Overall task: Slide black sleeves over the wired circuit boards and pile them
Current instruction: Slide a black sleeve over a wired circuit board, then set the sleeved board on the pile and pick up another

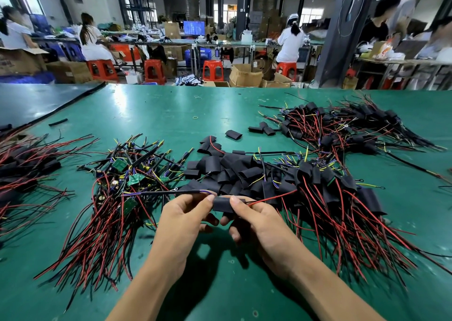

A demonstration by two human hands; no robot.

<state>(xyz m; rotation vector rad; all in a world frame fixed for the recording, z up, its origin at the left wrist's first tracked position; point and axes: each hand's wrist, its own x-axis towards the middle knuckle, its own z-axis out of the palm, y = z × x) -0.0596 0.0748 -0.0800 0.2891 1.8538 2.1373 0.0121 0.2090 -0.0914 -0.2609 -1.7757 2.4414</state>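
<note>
Above the green tabletop (pixel 151 110), in the head view: both hands raised just over the surface, pinching one black sleeve (pixel 223 204) between them. Left hand (pixel 182 213) gripping the sleeve's left end with thumb and forefinger, along with a thin black lead with purple strands (pixel 166 193) running out to the left. Right hand (pixel 254 219) clamped on the sleeve's right end, thumb on top, a red wire (pixel 274 197) leaving to the right. Board inside the sleeve not visible.

Just beyond the hands, a heap of empty black sleeves (pixel 220 166). Left of that, a tangle of bare green circuit boards (pixel 133 180) with red and black leads trailing toward the near edge. Right of the hands, a pile of sleeved boards (pixel 325 181), red leads fanned toward the near right. Further back on the right, a second sleeved pile (pixel 342 130). A few loose sleeves (pixel 263 129) lying apart between the piles. At the far left edge, another bundle of red and black wires (pixel 24 164).
</note>
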